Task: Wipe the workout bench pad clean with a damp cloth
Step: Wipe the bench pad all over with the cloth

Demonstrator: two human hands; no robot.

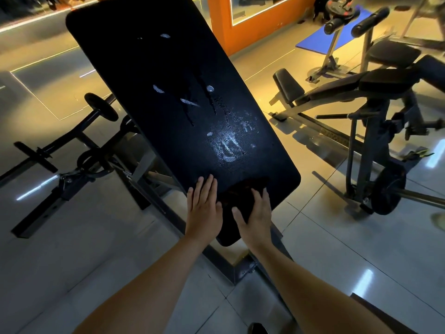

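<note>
Black bench pad (154, 92) runs tilted from near centre up to far left. Its surface is mostly dark, with pale wet smears and streaks (228, 145) mid-pad and a few small spots farther up.

Dark cloth (238, 196) lies on the near end of the pad, toward its right edge. Right hand (256, 215) presses flat on the cloth, fingers spread and straight, not gripping. Left hand (204, 208) lies flat on bare pad just left of the cloth, fingers straight and together.

Room: glossy tiled floor (337, 249) with light glare. Black steel frame (72, 165) sits left under the pad. A second bench (337, 90) and a plate-loaded bar (387, 189) stand right. A blue mat (320, 42) and an orange wall (221, 22) are far right.
</note>
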